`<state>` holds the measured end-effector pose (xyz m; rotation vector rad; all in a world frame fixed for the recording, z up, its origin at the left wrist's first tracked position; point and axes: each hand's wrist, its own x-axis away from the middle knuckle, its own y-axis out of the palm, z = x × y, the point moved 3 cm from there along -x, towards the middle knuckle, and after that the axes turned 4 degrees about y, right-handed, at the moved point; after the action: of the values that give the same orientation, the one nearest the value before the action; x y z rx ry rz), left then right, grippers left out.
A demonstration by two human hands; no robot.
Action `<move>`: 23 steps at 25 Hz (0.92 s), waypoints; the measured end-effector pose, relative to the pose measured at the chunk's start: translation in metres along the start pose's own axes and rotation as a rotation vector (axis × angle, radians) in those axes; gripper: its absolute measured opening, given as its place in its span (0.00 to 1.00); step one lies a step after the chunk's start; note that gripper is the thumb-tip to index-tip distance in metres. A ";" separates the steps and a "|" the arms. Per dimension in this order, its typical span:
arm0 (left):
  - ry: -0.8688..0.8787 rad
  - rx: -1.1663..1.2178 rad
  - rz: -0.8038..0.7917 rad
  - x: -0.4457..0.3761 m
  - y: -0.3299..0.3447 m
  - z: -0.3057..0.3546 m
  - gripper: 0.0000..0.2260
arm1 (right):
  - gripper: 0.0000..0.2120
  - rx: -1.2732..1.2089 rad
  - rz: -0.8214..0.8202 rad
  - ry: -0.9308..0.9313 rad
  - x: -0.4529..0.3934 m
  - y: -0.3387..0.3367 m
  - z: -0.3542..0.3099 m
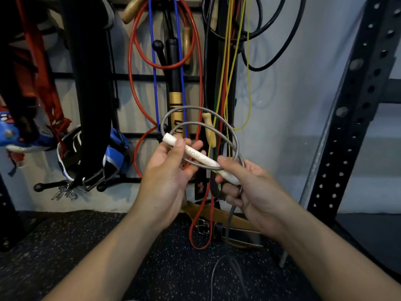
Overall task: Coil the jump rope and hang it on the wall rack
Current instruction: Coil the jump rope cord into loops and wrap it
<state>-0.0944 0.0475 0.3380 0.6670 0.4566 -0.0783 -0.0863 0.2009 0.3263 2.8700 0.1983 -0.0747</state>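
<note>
A grey jump rope (227,129) with a white handle (196,154) is held in front of the wall rack (138,77). My left hand (167,177) pinches the handle's upper end between thumb and fingers. My right hand (251,192) grips the handle's lower end together with the rope. Two grey loops stand above the hands. The rest of the rope hangs down from my right hand to the floor, where it lies slack. A second handle is not visible.
The black grid rack holds red, blue, yellow and black ropes (134,61), wooden handles, a black belt (91,105) and a blue glove. A leather belt (230,231) lies on the speckled floor. A perforated black steel upright (355,109) stands at the right.
</note>
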 end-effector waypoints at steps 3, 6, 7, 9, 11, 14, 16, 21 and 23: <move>-0.004 -0.089 -0.004 -0.003 -0.015 0.005 0.06 | 0.07 -0.090 -0.019 -0.055 -0.002 -0.008 -0.008; -0.111 -0.171 -0.005 -0.006 -0.027 0.010 0.17 | 0.10 0.164 0.030 -0.148 -0.010 -0.018 -0.010; -0.164 -0.215 -0.028 -0.007 -0.029 0.013 0.19 | 0.12 0.294 0.046 -0.163 -0.012 -0.023 -0.009; -0.255 -0.412 -0.128 -0.007 -0.033 0.022 0.20 | 0.15 0.525 0.036 -0.156 -0.015 -0.031 -0.007; -0.274 -0.844 -0.321 -0.010 -0.036 0.030 0.24 | 0.14 0.704 -0.031 -0.140 -0.014 -0.033 -0.008; -0.152 -1.280 -0.518 -0.013 -0.024 0.031 0.30 | 0.11 0.951 -0.147 -0.164 -0.010 -0.020 -0.018; 0.017 -1.355 -0.567 -0.017 -0.004 0.031 0.29 | 0.08 1.051 -0.206 -0.196 -0.009 -0.006 -0.024; 0.119 -1.326 -0.652 -0.020 0.017 0.035 0.20 | 0.07 0.942 -0.275 -0.344 -0.007 0.010 -0.037; 0.166 -1.371 -0.718 -0.015 0.012 0.033 0.12 | 0.09 0.904 -0.290 -0.355 -0.007 0.009 -0.035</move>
<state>-0.0927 0.0353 0.3740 -0.8629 0.7558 -0.3458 -0.0911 0.2006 0.3629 3.5837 0.6466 -0.9415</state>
